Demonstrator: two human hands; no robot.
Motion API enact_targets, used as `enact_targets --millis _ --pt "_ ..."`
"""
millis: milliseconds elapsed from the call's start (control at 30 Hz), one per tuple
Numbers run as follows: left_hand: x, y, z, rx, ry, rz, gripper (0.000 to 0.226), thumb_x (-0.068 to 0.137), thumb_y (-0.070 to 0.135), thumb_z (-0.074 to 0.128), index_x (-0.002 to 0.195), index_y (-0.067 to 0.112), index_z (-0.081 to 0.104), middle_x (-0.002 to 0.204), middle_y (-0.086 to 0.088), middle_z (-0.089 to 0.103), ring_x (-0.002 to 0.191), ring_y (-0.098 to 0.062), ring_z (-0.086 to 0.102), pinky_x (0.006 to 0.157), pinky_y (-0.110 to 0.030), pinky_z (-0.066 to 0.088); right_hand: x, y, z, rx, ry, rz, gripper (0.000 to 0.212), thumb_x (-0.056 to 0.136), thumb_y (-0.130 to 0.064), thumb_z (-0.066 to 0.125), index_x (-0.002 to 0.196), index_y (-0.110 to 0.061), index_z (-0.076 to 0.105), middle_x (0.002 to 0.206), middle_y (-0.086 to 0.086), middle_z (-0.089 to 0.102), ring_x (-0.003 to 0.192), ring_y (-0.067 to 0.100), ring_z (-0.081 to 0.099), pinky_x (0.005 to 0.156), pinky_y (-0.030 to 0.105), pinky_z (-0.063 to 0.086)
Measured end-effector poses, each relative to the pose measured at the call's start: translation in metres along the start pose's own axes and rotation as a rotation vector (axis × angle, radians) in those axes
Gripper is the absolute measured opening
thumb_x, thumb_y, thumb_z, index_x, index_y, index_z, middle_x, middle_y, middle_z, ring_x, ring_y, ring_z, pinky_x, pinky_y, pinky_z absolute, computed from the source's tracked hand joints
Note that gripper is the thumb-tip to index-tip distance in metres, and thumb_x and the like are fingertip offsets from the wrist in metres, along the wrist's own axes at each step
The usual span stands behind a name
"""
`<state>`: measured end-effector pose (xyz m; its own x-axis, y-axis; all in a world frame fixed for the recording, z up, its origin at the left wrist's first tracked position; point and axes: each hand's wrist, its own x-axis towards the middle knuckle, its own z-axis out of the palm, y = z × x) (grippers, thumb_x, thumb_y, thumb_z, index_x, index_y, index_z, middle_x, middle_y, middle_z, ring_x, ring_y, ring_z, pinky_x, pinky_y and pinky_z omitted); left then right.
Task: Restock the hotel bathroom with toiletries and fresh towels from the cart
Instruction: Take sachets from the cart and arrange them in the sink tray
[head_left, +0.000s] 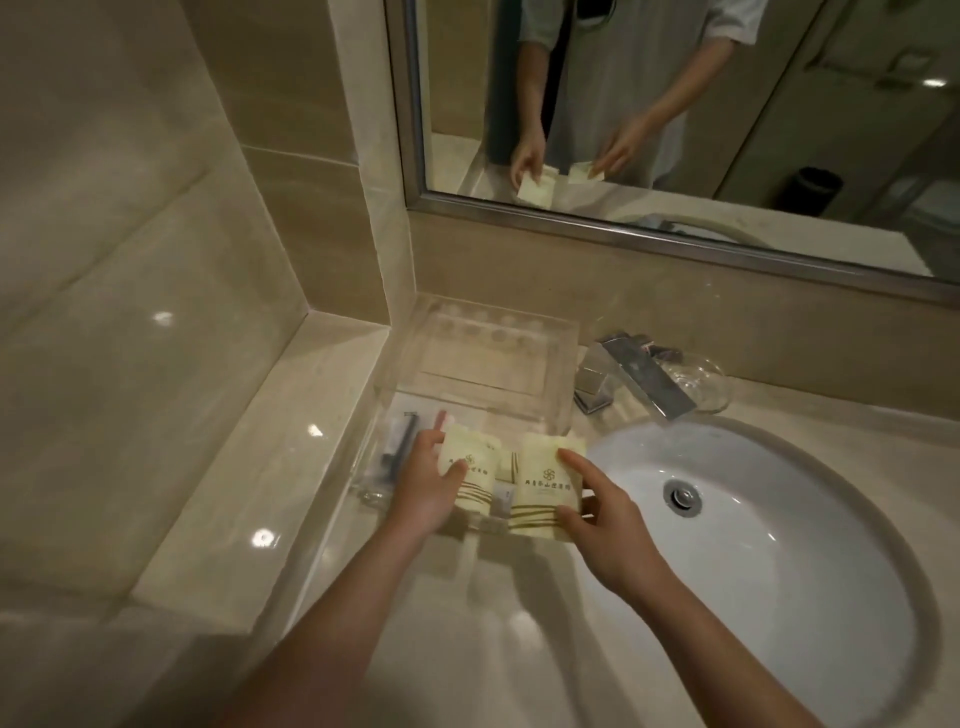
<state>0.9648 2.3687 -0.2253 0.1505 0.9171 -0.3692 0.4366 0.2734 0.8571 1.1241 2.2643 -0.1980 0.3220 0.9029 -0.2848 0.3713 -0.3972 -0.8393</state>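
Two pale yellow toiletry packets with gold print lie side by side in a clear acrylic tray (566, 364) on the vanity counter, left of the sink. My left hand (428, 480) pinches the left packet (475, 467), thumb on its face. My right hand (602, 512) holds the right packet (545, 488), index finger on top and thumb at its lower edge. More small yellow and white packets show between the two. Dark wrapped items (400, 447) lie at the tray's left side.
A white oval sink (753, 545) fills the right of the counter, with a chrome faucet (634, 379) behind it and a clear glass dish (698, 382) to the faucet's right. A framed mirror (675, 104) hangs above. Marble wall and ledge (249, 467) close off the left.
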Motion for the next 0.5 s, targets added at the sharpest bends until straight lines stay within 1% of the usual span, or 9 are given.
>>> enact_targets --millis 67,100,167,233,267,300,333,400,500 --pt "0.023 -0.002 0.006 0.130 -0.007 0.014 0.050 0.093 0.010 0.052 0.140 0.010 0.034 0.145 -0.002 0.040 0.108 -0.019 0.057 0.071 -0.023 0.054 0.010 0.004 0.004 -0.019 -0.015 0.021 0.057 0.090 -0.001 0.053 0.139 -0.027 0.041 0.117 -0.003 0.056 0.084 0.006 0.062 0.071 0.017 0.053" --pt "0.033 -0.003 0.010 0.175 -0.014 0.015 0.053 0.093 0.010 0.052 0.142 0.010 0.031 0.145 -0.001 0.039 0.113 -0.020 0.056 0.073 -0.023 0.052 0.014 0.005 0.005 -0.028 -0.019 0.031 0.057 0.090 -0.001 0.053 0.139 -0.027 0.040 0.116 -0.004 0.056 0.084 0.006 0.062 0.070 0.016 0.053" --pt "0.048 -0.008 0.020 0.216 -0.036 0.004 0.053 0.094 0.012 0.052 0.142 0.010 0.030 0.144 -0.003 0.042 0.113 -0.022 0.057 0.072 -0.019 0.049 0.019 0.009 0.006 -0.045 -0.017 0.054 0.056 0.091 -0.002 0.052 0.140 -0.027 0.039 0.114 -0.005 0.056 0.085 0.006 0.061 0.070 0.017 0.053" --pt "0.060 -0.017 0.030 0.243 -0.048 0.013 0.050 0.092 0.013 0.054 0.137 0.010 0.034 0.148 -0.005 0.036 0.116 -0.022 0.056 0.072 -0.015 0.048 0.022 0.013 0.007 -0.066 -0.011 0.072 0.057 0.091 -0.004 0.053 0.140 -0.028 0.038 0.114 -0.006 0.056 0.086 0.008 0.062 0.071 0.019 0.053" --pt "0.063 -0.021 0.034 0.256 -0.041 0.029 0.049 0.091 0.013 0.056 0.135 0.011 0.035 0.149 -0.006 0.034 0.119 -0.023 0.053 0.077 -0.017 0.050 0.022 0.015 0.007 -0.076 -0.012 0.076 0.057 0.091 -0.004 0.053 0.140 -0.029 0.038 0.116 -0.006 0.055 0.086 0.009 0.062 0.073 0.020 0.054" --pt "0.066 -0.025 0.037 0.260 -0.032 0.047 0.051 0.089 0.013 0.058 0.134 0.014 0.034 0.149 -0.008 0.034 0.123 -0.025 0.050 0.083 -0.023 0.053 0.022 0.017 0.008 -0.085 -0.012 0.074 0.058 0.091 -0.003 0.053 0.140 -0.028 0.038 0.117 -0.006 0.055 0.086 0.009 0.062 0.074 0.020 0.053" --pt "0.067 -0.029 0.039 0.257 -0.026 0.067 0.055 0.087 0.012 0.060 0.134 0.018 0.032 0.148 -0.009 0.035 0.124 -0.027 0.049 0.085 -0.030 0.055 0.022 0.019 0.008 -0.093 -0.010 0.070 0.058 0.090 -0.003 0.052 0.140 -0.028 0.038 0.118 -0.006 0.055 0.086 0.010 0.062 0.074 0.019 0.053" --pt "0.065 -0.034 0.041 0.259 -0.022 0.117 0.065 0.084 0.009 0.063 0.136 0.025 0.027 0.148 -0.011 0.034 0.126 -0.027 0.048 0.083 -0.033 0.056 0.021 0.022 0.007 -0.108 0.001 0.057 0.058 0.090 -0.002 0.052 0.140 -0.028 0.038 0.120 -0.005 0.055 0.087 0.010 0.061 0.076 0.019 0.052" --pt "0.052 -0.037 0.033 0.351 -0.047 0.191 0.074 0.083 0.009 0.065 0.144 0.018 0.023 0.158 0.000 0.008 0.136 -0.020 0.034 0.093 -0.027 0.050 0.022 0.025 0.003 -0.138 0.022 0.037 0.059 0.090 -0.003 0.052 0.141 -0.028 0.037 0.119 -0.007 0.053 0.088 0.009 0.060 0.079 0.022 0.051"
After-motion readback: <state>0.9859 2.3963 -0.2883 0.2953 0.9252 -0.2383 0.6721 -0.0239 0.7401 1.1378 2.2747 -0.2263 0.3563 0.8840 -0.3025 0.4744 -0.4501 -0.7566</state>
